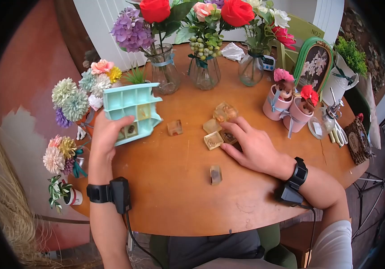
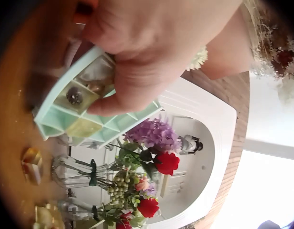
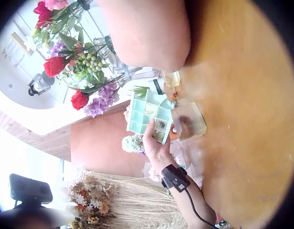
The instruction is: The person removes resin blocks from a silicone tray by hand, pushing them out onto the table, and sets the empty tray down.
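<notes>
Chrysanthemums (image 1: 76, 104) crowd the left edge of the wooden table (image 1: 165, 197). Beside them the left hand (image 1: 105, 139) grips a mint-green compartment tray (image 1: 114, 102), thumb hooked over the open face, the other fingers hidden behind. The tray is tipped up, its compartments facing the person and the right hand; whether its lower edge meets the wood is hard to tell, and so is its long axis, since hand and thumb cover some cells. One cell holds a yellowish block (image 1: 144, 111). The tray's rim cuts off the base of a spiky green plant (image 1: 135, 75).

Rightward stand a hydrangea vase (image 1: 164, 74), its blooms cropped above, then a lone amber cube (image 1: 174, 127), a second vase (image 1: 205, 76), a group of translucent cubes (image 1: 211, 126) and, nearer the person, a separate cube (image 1: 215, 175). The right hand (image 1: 255, 148) reaches in over the group, thumb and forefinger around a darker cube (image 1: 228, 138) they partly hide; I cannot tell whether they pinch it, and the right wrist view shows that hand blurred and cropped. Farther right are two pink pots (image 1: 273, 107) and a green oval frame (image 1: 302, 58).
</notes>
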